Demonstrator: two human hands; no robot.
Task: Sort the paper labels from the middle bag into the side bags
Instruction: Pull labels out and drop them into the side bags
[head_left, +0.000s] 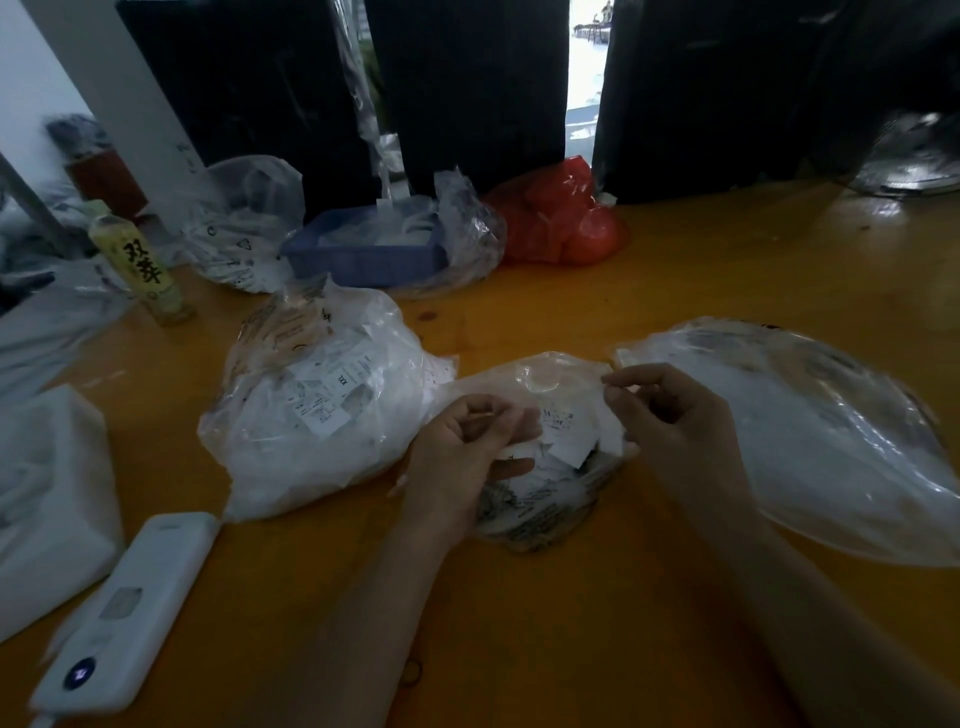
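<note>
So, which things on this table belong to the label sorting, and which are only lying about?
Belongs to the job:
middle bag
paper labels
left side bag
right side bag
left hand
right hand

Only lying about:
drink bottle
blue tray
red bag
white power bank
white foam block

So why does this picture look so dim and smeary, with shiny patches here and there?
Head view: the room is dim, daylight coming through a gap at the back; glare streaks the right bag and table; wide-angle lens bends the edges; the white device is blurred.
</note>
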